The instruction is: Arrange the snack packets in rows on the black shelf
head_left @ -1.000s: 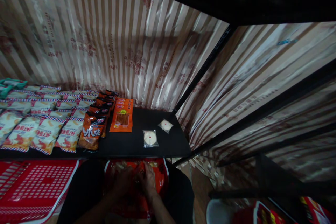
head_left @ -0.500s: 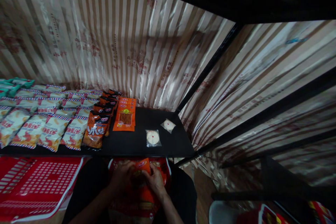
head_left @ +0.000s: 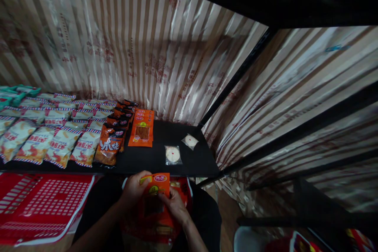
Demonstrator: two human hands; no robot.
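Between my two hands is an orange snack packet [head_left: 161,180] with a dark window, held over a red basket in my lap. My left hand [head_left: 136,186] grips its upper left edge, and my right hand [head_left: 176,204] pinches its right side, thumb on the front. More orange packets [head_left: 184,193] show in the basket behind it. On the black shelf [head_left: 158,161] ahead, similar orange packets [head_left: 141,129] lie flat and overlapping. To their right are two clear-wrapped round white items, one nearer [head_left: 173,155] and one farther back [head_left: 190,141].
Rows of white snack bags [head_left: 62,145] and dark orange bags [head_left: 108,145] fill the shelf's left side. An empty red basket [head_left: 53,204] stands below left. Black frame bars [head_left: 236,76] cross on the right; a pale container [head_left: 249,240] is at lower right.
Both hands have raised the orange packet slightly toward the shelf edge, and more of its front shows. My left hand has moved up to the packet's upper left edge.
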